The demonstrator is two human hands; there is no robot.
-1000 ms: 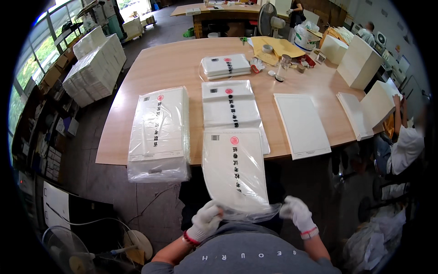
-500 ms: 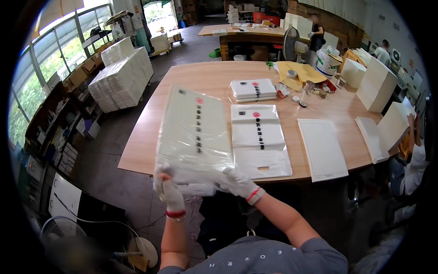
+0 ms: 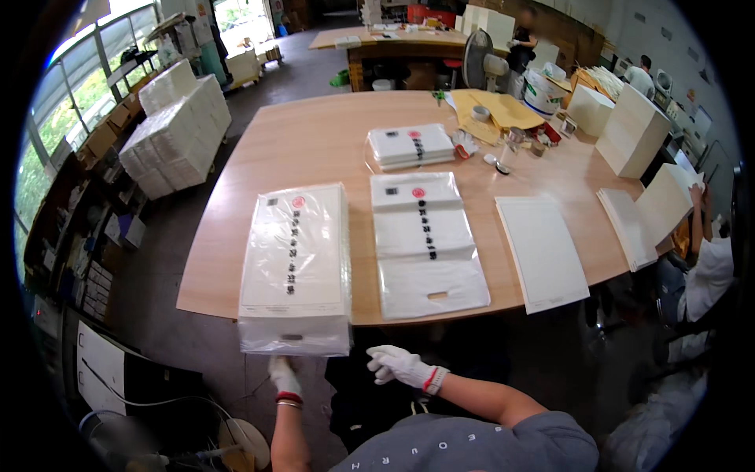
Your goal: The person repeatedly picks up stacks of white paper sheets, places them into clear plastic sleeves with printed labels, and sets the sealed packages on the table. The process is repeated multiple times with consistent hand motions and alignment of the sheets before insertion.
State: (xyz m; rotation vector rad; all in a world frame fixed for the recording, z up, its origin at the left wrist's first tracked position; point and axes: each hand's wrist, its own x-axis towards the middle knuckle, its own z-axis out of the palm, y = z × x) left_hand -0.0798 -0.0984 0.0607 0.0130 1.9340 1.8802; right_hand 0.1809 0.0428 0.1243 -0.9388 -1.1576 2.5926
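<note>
A clear plastic bag (image 3: 292, 267) with white sheets inside lies at the table's left front, on what looks like a stack of such bags. Its handle end hangs past the edge. My left hand (image 3: 282, 376), in a white glove, is at this overhanging end, its fingers hidden under or behind the plastic. In front of the table, my gloved right hand (image 3: 399, 364) is held in the air, holding nothing, its fingers loosely bent and apart. To the right of the filled bag lies a pile of flat white printed bags (image 3: 429, 275) with a handle slot. Farther right is a stack of white sheets (image 3: 543, 256).
Folded white bags (image 3: 410, 146) lie behind the flat pile. Yellow paper (image 3: 503, 110), a tape roll (image 3: 480, 114) and a jar (image 3: 513, 141) sit at the back right. A co-worker's hand (image 3: 697, 197) touches white paper blocks (image 3: 668, 197). Wrapped stacks (image 3: 177, 130) stand at left.
The filled bag has come down from my two hands onto the table's left front. My right hand has let go and moved away; my left hand has dropped below the bag's near end.
</note>
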